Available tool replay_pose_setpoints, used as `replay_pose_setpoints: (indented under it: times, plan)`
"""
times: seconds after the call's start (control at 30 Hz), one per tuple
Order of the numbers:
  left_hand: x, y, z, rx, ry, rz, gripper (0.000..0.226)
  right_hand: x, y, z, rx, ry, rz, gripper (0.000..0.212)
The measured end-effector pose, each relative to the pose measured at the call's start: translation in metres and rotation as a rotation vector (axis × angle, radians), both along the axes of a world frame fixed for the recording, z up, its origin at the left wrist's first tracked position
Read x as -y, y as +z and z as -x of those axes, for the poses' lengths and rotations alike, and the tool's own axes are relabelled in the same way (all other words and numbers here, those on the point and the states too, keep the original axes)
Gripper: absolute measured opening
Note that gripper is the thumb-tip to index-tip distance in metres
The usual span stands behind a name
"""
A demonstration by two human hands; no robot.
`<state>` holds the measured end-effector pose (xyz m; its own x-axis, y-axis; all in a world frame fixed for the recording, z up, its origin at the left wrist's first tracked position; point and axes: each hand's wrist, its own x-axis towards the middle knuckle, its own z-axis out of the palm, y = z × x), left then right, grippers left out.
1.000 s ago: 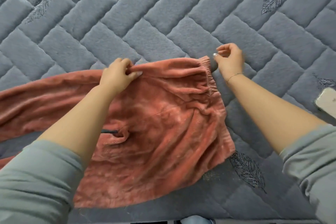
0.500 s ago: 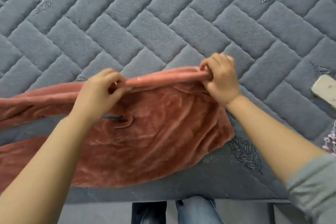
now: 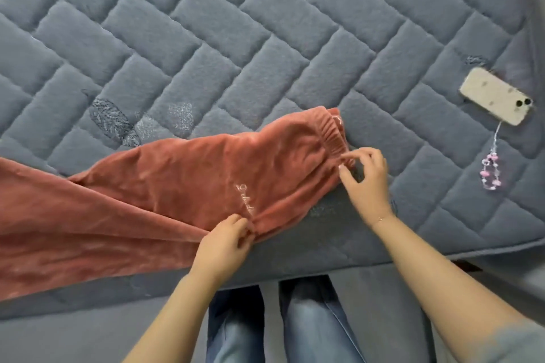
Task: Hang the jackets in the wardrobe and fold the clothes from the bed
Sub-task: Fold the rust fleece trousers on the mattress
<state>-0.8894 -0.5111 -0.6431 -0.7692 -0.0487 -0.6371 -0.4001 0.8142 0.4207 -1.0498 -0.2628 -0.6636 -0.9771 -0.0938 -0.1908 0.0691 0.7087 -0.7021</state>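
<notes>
A pair of rust-orange velvet trousers [image 3: 177, 186] lies on the grey-blue quilted bed [image 3: 236, 38], folded lengthwise, legs running off to the left. The elastic waistband [image 3: 331, 130] points right, and pale embroidered lettering shows near the lower edge. My left hand [image 3: 227, 242] pinches the near edge of the trousers at the crotch. My right hand [image 3: 365, 180] pinches the near corner of the waistband between thumb and fingers.
A cream phone [image 3: 497, 96] with a pink bead strap [image 3: 491, 174] lies on the bed at the right. The bed's front edge [image 3: 383, 256] runs just before my legs in blue jeans [image 3: 283, 324]. The bed's right edge is at the far right.
The raised far half of the trousers has been brought over toward me and laid down, so they now lie folded in half. Both hands moved nearer to the bed's front edge.
</notes>
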Motion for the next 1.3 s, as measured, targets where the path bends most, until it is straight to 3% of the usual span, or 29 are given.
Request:
replay_pose_setpoints:
  times: [0.07,0.17,0.23,0.33,0.5,0.6,0.67,0.73,0.87,1.03,1.17,1.23,1.3]
  plan:
    - [-0.002,0.003,0.012,-0.199,0.097,0.014,0.015,0.003,-0.004,0.007,0.237,-0.274,0.127,0.042]
    - [-0.003,-0.002,0.034,-0.354,0.065,0.036,0.036,0.009,-0.015,0.011,0.636,-0.286,0.238,0.066]
    - [-0.009,-0.011,0.043,-0.228,-0.047,0.095,0.055,0.011,-0.019,0.015,0.637,-0.24,0.18,0.051]
    - [-0.027,-0.025,0.043,-0.044,-0.236,0.129,0.064,-0.003,-0.018,0.017,0.437,-0.286,0.043,0.025]
    - [-0.045,-0.032,0.04,0.006,-0.337,0.084,0.058,-0.023,-0.014,-0.003,0.396,-0.362,-0.045,0.052]
    - [-0.034,-0.023,0.044,0.006,-0.062,-0.175,0.038,0.003,0.0,-0.013,0.16,-0.318,-0.203,0.066]
    - [-0.015,-0.01,0.043,-0.069,0.257,-0.338,0.028,0.034,0.017,-0.022,-0.022,-0.196,-0.218,0.059]
    - [0.015,0.003,0.037,-0.174,0.517,-0.356,0.027,0.071,0.03,-0.034,-0.091,-0.012,-0.212,0.049]
    - [0.098,0.021,0.009,-0.36,0.846,-0.235,0.027,0.152,0.039,-0.058,0.001,0.295,-0.066,0.037]
    - [0.238,0.021,-0.043,-0.459,1.289,-0.056,0.024,0.276,0.032,-0.103,0.203,0.513,0.005,0.029]
    - [0.349,0.011,-0.065,-0.517,1.326,0.087,0.04,0.382,0.018,-0.14,0.221,0.59,0.056,0.029]
    - [0.393,-0.001,-0.06,-0.408,1.394,-0.051,0.064,0.43,0.007,-0.152,0.235,0.575,0.029,0.038]
    - [0.422,-0.012,-0.047,-0.148,1.556,-0.325,0.097,0.468,-0.005,-0.161,0.262,0.547,-0.09,0.052]
